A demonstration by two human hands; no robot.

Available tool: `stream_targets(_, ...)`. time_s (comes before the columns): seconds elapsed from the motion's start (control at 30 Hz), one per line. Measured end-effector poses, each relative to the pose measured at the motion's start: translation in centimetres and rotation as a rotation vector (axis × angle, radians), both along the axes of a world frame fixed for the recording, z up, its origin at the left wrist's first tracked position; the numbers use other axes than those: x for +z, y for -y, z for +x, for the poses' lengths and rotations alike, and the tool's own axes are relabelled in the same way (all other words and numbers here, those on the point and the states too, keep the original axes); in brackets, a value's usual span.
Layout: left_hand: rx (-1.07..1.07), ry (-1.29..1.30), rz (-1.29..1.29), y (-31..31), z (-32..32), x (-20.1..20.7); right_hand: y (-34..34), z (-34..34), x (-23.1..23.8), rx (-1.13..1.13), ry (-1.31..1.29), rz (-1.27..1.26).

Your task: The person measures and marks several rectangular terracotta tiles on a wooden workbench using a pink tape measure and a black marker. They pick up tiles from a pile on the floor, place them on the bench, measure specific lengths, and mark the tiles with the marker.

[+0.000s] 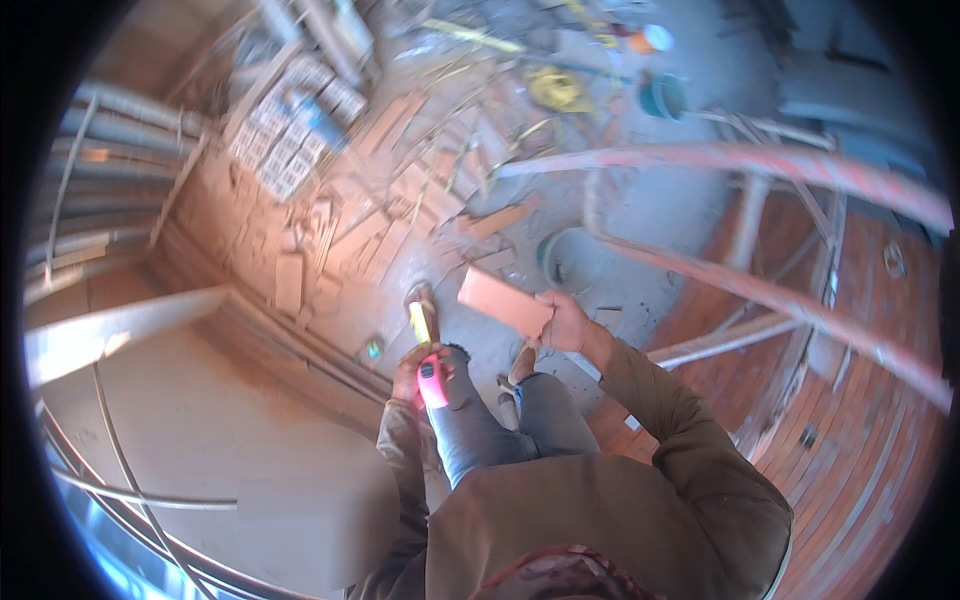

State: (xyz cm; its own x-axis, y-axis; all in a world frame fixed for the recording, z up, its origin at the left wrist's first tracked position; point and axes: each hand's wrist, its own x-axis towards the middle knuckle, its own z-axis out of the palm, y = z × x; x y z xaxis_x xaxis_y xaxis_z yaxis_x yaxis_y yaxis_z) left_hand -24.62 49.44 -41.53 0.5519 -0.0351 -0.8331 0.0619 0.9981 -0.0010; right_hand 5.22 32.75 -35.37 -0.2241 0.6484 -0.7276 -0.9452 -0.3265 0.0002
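My left hand (407, 372) is closed around a pink tape measure (432, 386), with a short length of yellow blade sticking out at its far end. My right hand (568, 322) grips one end of a flat, oblong terracotta tile (500, 300), which points away to the left in front of my legs. Tile and tape are apart. Below them, my shoe (420, 296) stands on the dusty floor, near scattered tiles and broken pieces (355, 238).
A stack of pale blocks or packs (287, 135) stands at the far left. Buckets (662, 96) and a yellow bundle (556, 89) lie farther back. Worn red and white scaffold bars (760, 158) cross on the right, above reddish strip flooring (850, 480). Metal rails (130, 130) line the left.
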Motion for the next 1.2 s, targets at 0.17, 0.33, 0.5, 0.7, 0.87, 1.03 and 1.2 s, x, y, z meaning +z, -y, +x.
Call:
stream_targets(0.17, -0.288, 0.005, 0.126, -0.5, 3.9, 2.3, 11.1, 1.5, 10.9, 0.041, 0.414, -0.261)
stream_targets(0.33, -0.596, 0.319, 0.145, 1.6, 7.2, -2.1, 23.6, 2.9, 18.2, -0.359, 0.646, -0.284)
stream_targets(0.5, -0.972, 0.157, 0.392, 6.0, 15.8, -4.7, 31.6, 0.8, 28.7, -0.846, 0.694, 0.167)
stream_targets(0.7, -0.946, 0.277, 0.237, 15.0, 22.6, 2.5, 37.4, -0.6, 28.7, -0.957, 0.983, 0.058)
stream_targets(0.87, -0.940, 0.266, 0.177, 19.4, 23.5, 3.4, 42.7, -3.2, 31.8, -1.052, 1.105, -0.074)
stream_targets(1.03, -0.886, 0.219, 0.157, 20.5, 21.8, 2.8, 45.8, -4.6, 35.3, -1.185, 1.180, -0.084)
stream_targets(1.2, -0.708, 0.164, 0.128, 18.1, 16.3, 0.3, 49.5, -5.3, 38.7, -1.412, 1.219, -0.257)
